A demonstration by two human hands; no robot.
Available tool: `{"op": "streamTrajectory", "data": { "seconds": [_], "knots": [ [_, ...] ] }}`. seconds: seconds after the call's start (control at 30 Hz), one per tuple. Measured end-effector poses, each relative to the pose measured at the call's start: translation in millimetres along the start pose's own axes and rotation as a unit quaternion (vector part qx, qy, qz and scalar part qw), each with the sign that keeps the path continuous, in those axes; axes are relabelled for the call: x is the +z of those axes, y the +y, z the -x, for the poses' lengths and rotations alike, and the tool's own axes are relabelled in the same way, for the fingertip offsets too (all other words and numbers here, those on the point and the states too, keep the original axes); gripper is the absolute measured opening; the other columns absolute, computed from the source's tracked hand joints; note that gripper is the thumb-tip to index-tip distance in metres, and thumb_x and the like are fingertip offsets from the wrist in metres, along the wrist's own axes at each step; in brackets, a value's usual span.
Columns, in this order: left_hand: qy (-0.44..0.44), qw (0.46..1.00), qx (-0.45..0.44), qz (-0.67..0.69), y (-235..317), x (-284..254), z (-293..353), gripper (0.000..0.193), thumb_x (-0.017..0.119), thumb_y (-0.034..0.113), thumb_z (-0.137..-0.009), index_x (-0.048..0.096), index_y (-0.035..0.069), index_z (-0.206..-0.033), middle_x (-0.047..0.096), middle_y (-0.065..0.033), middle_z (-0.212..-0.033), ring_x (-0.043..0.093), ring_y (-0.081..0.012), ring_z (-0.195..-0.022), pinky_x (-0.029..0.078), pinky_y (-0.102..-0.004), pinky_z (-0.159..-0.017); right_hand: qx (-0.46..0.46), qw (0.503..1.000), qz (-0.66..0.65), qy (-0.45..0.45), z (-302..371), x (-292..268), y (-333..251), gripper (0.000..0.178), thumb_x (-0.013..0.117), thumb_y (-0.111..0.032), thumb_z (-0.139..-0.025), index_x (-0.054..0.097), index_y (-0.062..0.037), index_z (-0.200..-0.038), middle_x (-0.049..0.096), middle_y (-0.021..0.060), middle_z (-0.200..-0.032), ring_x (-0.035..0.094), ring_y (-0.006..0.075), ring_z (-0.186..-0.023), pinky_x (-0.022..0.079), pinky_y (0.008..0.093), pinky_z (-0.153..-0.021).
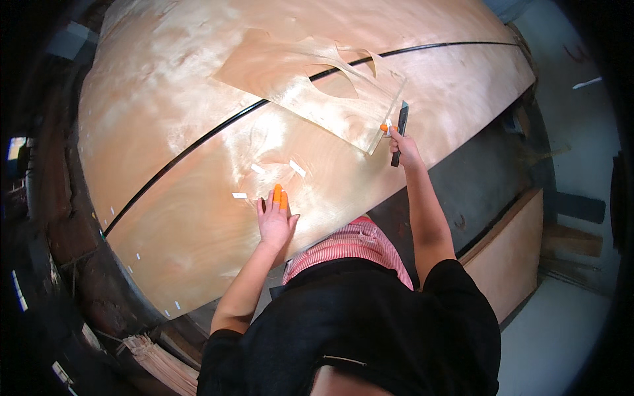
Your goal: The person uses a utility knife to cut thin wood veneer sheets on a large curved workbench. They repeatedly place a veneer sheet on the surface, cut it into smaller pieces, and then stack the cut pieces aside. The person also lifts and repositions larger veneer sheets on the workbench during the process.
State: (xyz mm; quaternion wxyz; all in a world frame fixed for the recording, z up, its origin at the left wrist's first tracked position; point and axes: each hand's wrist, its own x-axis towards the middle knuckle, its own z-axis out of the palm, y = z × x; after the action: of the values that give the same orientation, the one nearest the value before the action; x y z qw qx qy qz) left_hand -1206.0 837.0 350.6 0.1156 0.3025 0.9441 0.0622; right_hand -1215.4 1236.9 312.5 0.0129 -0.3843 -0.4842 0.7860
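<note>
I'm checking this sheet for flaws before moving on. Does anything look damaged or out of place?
Yes: the loose thin wood piece beside the right hand has gaping openings and lies askew across the black strip on the large sheet. Whether they were torn or cut, I can't tell.

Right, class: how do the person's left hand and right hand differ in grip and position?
The left hand holds nothing and seems to rest palm down on the wood, while the right hand is closed around a knife. The left hand is beside small white strips; the right hand is near a corner of the loose sheet. Both hands wear orange finger covers.
</note>
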Motion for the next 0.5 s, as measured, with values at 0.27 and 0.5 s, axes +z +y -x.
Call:
{"op": "streamTrajectory", "data": {
  "seconds": [0.27,0.5],
  "knots": [
    [0.002,0.958,-0.065,0.28,0.8,-13.3,-7.4,0.052,0.056,0.039,-0.074,0.05,0.0,-0.107,0.047,-0.0145,-0.115,0.045,-0.0229,-0.103,0.031,-0.0404,-0.085,-0.081,0.979,0.187,0.006,83.6,88.7,-0.4,0.021,0.056,-0.025,-0.081,0.052,-0.0082,-0.07,0.037,-0.0072,-0.051,0.032,0.0032,-0.04,0.023,0.0201,-0.037],
    [-0.153,0.454,-0.244,0.843,15.2,-17.4,-34.7,0.071,0.051,0.056,-0.074,0.025,0.02,-0.129,0.039,-0.0091,-0.122,0.048,-0.026,-0.099,0.037,-0.046,-0.082,-0.143,0.953,0.268,0.008,229.9,124.1,75.4,0.021,0.053,-0.018,-0.083,0.051,-0.0064,-0.066,0.041,-0.0048,-0.053,0.036,0.0045,-0.043,0.026,0.0219,-0.038]
  ]
}}
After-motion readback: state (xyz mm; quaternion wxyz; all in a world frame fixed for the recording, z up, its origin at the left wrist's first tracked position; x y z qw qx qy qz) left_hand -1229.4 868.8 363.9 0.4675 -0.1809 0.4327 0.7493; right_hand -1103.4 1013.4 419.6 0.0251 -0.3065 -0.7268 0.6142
